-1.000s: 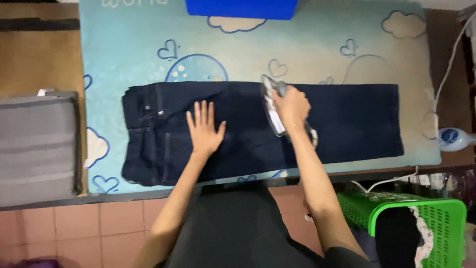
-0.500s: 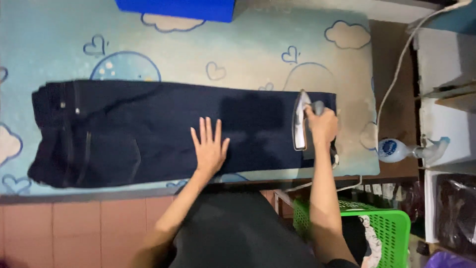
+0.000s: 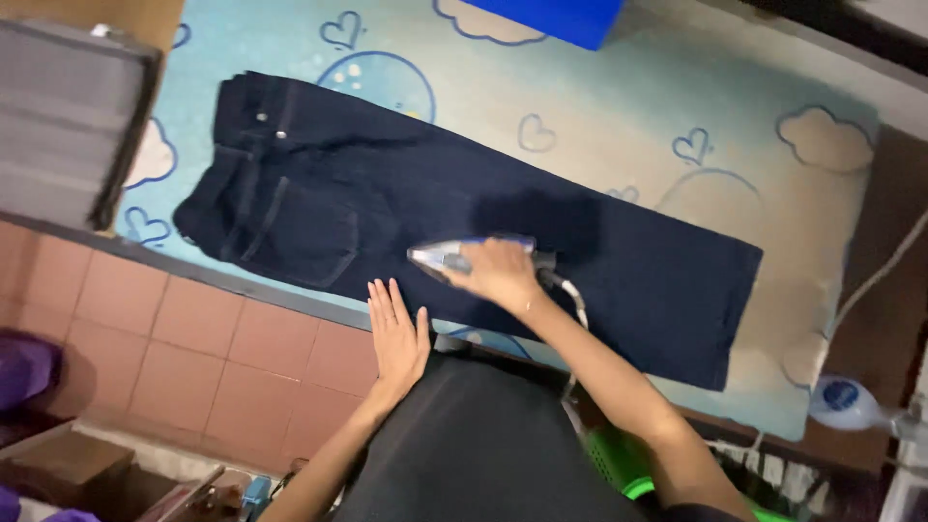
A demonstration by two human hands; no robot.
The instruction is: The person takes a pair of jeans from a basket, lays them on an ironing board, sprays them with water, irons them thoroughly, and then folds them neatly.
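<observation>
Person irons dark navy jeans laid flat on a light-blue padded surface w/ cloud & heart prints. Waistband end sits toward the left of the view, hem toward the right; jeans run diagonally across the pad, back pocket & waist buttons visible.

Right hand is wrapped around the handle of a clothes iron, fingers curled tight on it. Iron's pointed tip faces the waistband end, soleplate down on the denim approx mid-leg, near the pad's front edge. A cord runs off the iron's rear beside the wrist.

Left hand is flat, fingers straight & close together, holding nothing. It rests at the jeans' near edge, fingertips at the fabric, palm over the pad's front edge; exact contact w/ the denim can't be told. It lies just beside the iron, on its left.

Blue box sits at the pad's far edge. Grey stacked fabric lies left of the pad. White spray bottle at far right, green basket below the right arm. Reddish tiled floor under the left forearm.
</observation>
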